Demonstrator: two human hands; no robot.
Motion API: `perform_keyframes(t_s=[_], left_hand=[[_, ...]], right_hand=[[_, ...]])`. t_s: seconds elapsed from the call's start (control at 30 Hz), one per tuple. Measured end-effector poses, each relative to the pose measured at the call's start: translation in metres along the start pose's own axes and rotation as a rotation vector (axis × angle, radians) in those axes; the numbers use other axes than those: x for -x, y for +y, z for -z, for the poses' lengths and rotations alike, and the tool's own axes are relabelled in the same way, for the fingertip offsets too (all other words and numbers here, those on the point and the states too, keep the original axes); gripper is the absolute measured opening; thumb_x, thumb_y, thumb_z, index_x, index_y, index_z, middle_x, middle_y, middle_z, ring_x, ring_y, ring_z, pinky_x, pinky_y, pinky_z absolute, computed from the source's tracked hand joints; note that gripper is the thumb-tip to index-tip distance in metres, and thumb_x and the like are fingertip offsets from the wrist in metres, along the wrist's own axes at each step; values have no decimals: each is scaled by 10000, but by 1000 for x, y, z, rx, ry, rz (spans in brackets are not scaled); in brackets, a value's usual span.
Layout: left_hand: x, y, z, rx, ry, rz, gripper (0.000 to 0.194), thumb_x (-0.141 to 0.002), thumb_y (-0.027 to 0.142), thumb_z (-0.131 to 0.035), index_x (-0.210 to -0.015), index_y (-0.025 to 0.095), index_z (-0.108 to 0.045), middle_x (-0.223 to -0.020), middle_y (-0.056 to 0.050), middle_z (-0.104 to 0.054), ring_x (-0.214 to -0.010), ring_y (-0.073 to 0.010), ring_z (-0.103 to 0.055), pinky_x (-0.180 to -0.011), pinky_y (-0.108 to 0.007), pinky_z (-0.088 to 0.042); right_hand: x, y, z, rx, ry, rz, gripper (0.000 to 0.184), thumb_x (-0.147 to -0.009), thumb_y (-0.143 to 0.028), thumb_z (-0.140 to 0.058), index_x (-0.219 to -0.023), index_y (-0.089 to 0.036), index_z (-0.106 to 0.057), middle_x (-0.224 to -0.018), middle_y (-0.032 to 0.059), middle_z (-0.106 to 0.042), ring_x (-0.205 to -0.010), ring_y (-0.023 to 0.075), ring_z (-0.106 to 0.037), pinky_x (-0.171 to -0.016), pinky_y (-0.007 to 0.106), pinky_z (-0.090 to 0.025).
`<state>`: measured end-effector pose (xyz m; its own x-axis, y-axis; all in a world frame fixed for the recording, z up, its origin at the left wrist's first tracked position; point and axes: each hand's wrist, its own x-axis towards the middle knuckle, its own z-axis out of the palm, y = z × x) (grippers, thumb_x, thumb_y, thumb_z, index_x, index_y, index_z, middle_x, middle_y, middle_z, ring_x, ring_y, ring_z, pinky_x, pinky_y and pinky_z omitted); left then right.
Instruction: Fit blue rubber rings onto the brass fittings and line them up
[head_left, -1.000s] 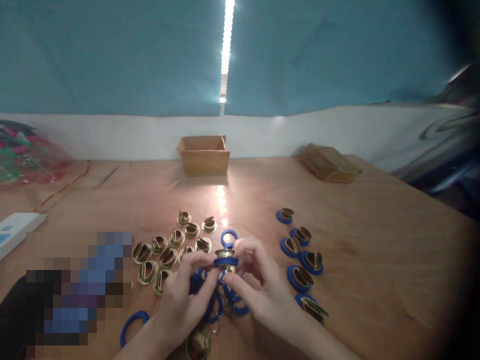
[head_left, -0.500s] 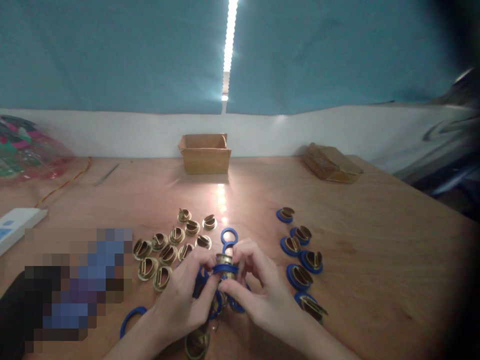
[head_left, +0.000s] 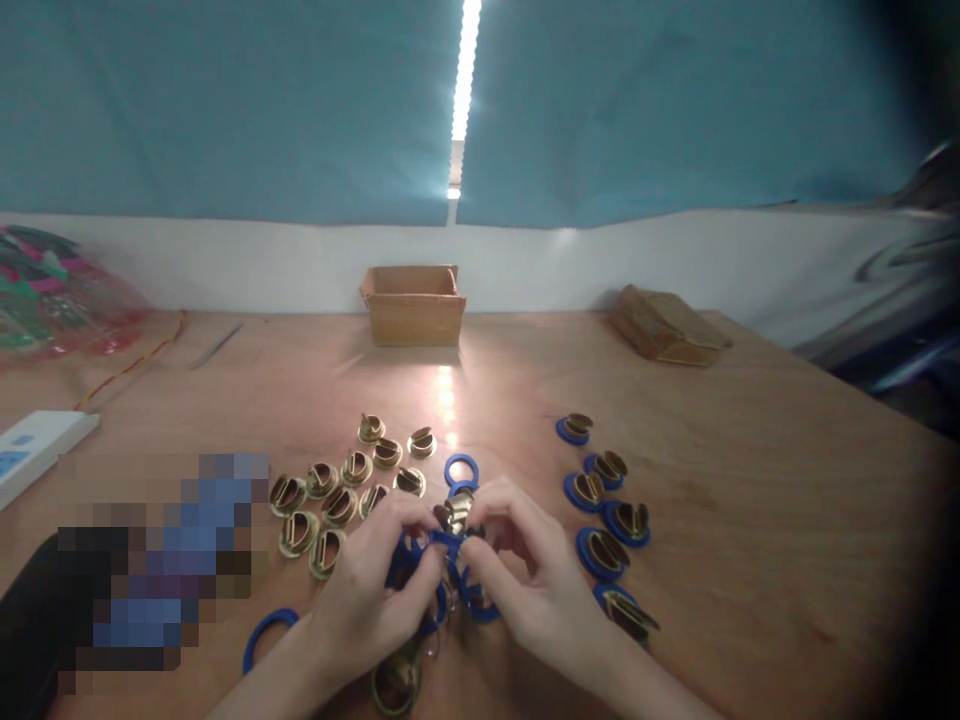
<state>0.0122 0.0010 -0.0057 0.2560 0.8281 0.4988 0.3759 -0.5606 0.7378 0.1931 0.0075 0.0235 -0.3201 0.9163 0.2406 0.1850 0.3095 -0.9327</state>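
Between my two hands is a brass-coloured metal fitting (head_left: 459,511) with a blue ring (head_left: 445,541) at its lower end. The thumb and fingers of my left hand (head_left: 375,575) pinch it from the left. From the right, my right hand (head_left: 531,575) grips it the same way; the fingers partly hide the ring. Loose blue rings (head_left: 461,459) lie just beyond and beneath the hands. Another brass fitting (head_left: 395,690) rests near the front edge of the view, below my left hand.
Several bare brass fittings (head_left: 340,506) stand left of my hands. To the right, several fittings with blue rings (head_left: 602,553) form a loose column. One blue ring (head_left: 255,637) lies by my left forearm. An open cardboard box (head_left: 415,322) and a crumpled box (head_left: 667,328) sit at the back.
The held fitting has tilted, its brass end now pointing up and away, with the blue ring lower between my thumbs. The view has shifted slightly; the things on the table stay in place.
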Motion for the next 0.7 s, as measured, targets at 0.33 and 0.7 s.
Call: perform_keyframes(t_s=[0.33,0.7], left_hand=[[-2,7,2,-91,-65,60,321,-855,71,-583,-1134,223,-534,-939,-28,-637,-834,-175,-620,-746,-287,-492],[1,2,0,-95,-109,189,276,-945,168,-515,-1207,250,-497,-1103,-52,-645,-1003,-209,-620,-873,-339,-492]], right_hand=[[-2,3,1,-361,-33,-265,151,-961,-362,-533,-982,-218,-493,-654,-38,-563,-597,113,-560,-589,229,-476],[-3,4,-3,-222,-42,-190,45,-965,-269,-508,-964,-226,-495,-707,-36,-540,-602,110,-561,-573,238,-483]])
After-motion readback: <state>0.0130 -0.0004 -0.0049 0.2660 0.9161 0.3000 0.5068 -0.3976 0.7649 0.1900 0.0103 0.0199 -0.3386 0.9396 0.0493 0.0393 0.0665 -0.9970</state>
